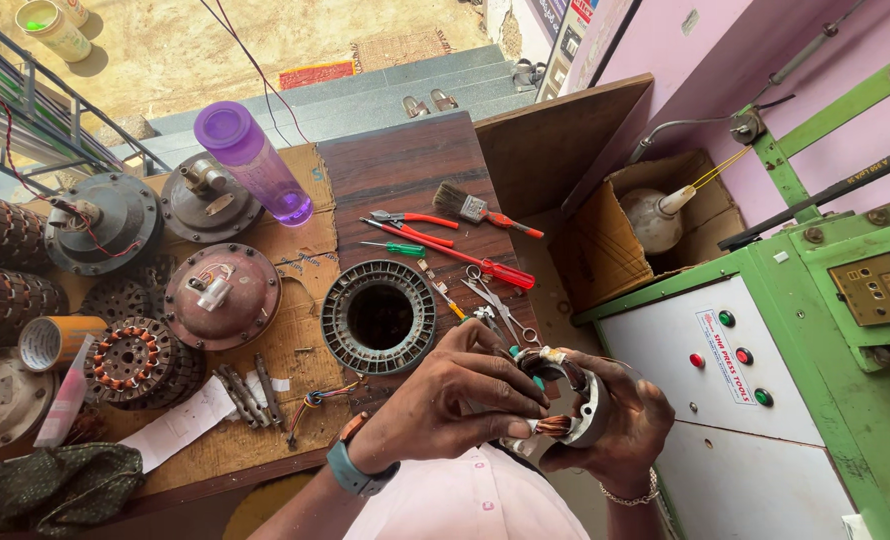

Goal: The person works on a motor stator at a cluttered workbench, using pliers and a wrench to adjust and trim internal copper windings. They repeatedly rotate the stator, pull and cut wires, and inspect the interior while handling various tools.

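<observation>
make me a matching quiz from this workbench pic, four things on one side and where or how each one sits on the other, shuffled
Things:
1. purple bottle
2. paintbrush
3. small stator
4. ring-shaped stator core

Places or states:
A. lying flat on the dark board, just ahead of the hands
B. held between the left hand and right hand
C. lying on its side on the cardboard
D. at the far right edge of the dark board, bristles pointing left

Pairs: 1-C, 2-D, 3-B, 4-A
</observation>
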